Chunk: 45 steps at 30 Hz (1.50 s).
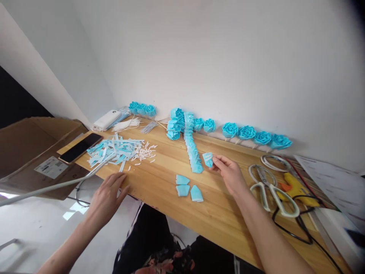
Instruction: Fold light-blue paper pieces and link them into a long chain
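My right hand pinches a small folded blue petal piece above the table, just right of a long overlapping row of similar blue pieces. Nearer to me lie three loose blue petal pieces, flat on the wood. My left hand rests on the table's front edge with its fingers stretched out. Beside its fingertips is a heap of blue and white cut strips, and small white scraps are scattered to the right of that heap.
Blue handmade roses line the wall. White-handled scissors, a yellow glue gun and its black cord lie at right. A phone, a white power bank and a cardboard box are at left. A grey metal arm crosses the table's left edge.
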{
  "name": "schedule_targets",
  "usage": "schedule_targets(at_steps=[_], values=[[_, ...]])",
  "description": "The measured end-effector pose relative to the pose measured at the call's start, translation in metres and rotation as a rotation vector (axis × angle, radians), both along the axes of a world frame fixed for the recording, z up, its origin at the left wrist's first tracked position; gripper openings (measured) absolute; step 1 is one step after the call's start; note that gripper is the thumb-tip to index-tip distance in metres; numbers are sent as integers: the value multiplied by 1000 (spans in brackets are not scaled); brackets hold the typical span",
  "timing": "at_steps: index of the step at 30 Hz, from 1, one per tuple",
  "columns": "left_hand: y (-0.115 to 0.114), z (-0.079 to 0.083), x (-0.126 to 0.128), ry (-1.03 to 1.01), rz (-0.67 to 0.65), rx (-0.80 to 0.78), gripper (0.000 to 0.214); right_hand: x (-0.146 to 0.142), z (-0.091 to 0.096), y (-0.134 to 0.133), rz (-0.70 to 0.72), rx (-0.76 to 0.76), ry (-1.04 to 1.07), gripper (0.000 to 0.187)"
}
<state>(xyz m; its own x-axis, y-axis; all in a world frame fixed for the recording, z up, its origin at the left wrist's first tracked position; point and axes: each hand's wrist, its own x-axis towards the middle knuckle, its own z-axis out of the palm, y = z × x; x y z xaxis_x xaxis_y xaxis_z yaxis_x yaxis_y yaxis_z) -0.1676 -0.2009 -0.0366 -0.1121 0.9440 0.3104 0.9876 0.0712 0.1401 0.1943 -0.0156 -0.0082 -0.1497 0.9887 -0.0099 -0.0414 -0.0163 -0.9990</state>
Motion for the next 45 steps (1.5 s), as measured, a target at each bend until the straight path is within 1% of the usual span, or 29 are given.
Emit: schedule_targets(at_steps=[2, 4, 5, 7, 8, 10, 11, 13, 16, 18, 21, 24, 29, 35, 42, 45], values=[[16, 5, -3, -24, -29, -26, 45, 0, -1, 0, -4, 7, 9, 26], [32, 17, 1, -31, -71, -13, 42, 0, 0, -1, -3, 15, 21, 26], [40, 25, 7, -35, -92, 26, 40, -1, 0, -1, 0, 18, 23, 26], [54, 43, 26, -80, -149, 131, 36, -2, 3, -2, 17, 32, 23, 25], [62, 52, 39, -148, -205, 164, 33, -3, 4, -3, 24, 37, 23, 24], [80, 65, 69, -354, -351, 127, 30, -5, 7, -5, 29, 43, 25, 24], [91, 69, 85, -470, -408, 67, 29, -5, 8, -6, 29, 41, 25, 25], [115, 71, 116, -644, -479, -59, 30, -6, 10, -7, 25, 41, 21, 26], [152, 63, 152, -815, -553, -184, 36, -6, 12, -8, 19, 52, 23, 27], [172, 54, 167, -919, -597, -237, 40, -6, 12, -8, 11, 63, 30, 27], [191, 45, 180, -1068, -612, -339, 34, -7, 12, -8, -12, 88, 23, 26], [199, 44, 185, -1171, -558, -424, 31, -7, 12, -8, -28, 97, 12, 26], [201, 45, 185, -1273, -517, -369, 32, -6, 11, -7, -4, 85, 0, 24], [195, 40, 179, -1240, -579, -379, 36, -6, 10, -8, 19, 43, -57, 24], [192, 47, 175, -1252, -616, -378, 38, -8, 13, -10, 73, 43, -15, 25], [192, 48, 175, -1256, -613, -373, 39, -7, 15, -11, 83, 43, -21, 25]])
